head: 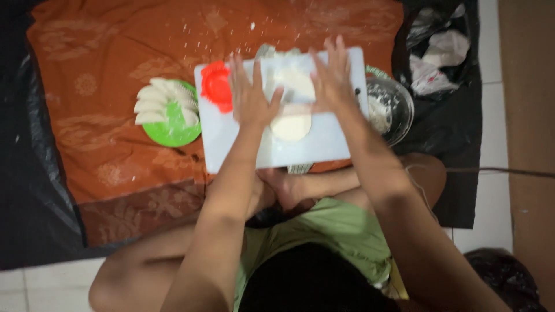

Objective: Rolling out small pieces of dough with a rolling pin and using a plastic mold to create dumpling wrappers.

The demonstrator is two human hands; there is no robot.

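Both my hands lie flat, fingers spread, on a white cutting board (324,144) set on an orange patterned cloth (104,52). My left hand (251,95) rests beside a red round mould (216,86). My right hand (332,75) is near the board's far edge. Between the palms lies a pale flattened sheet of dough (295,81); what is under the palms is blurred. A small round disc of dough (291,126) lies just in front of the hands. Neither hand is closed around anything.
A green plate (173,132) with several folded white dumplings sits left of the board. A glass bowl (399,110) with white dough stands to its right. A black plastic bag (457,115) holds crumpled white wrappings. My crossed legs are under the board's near edge.
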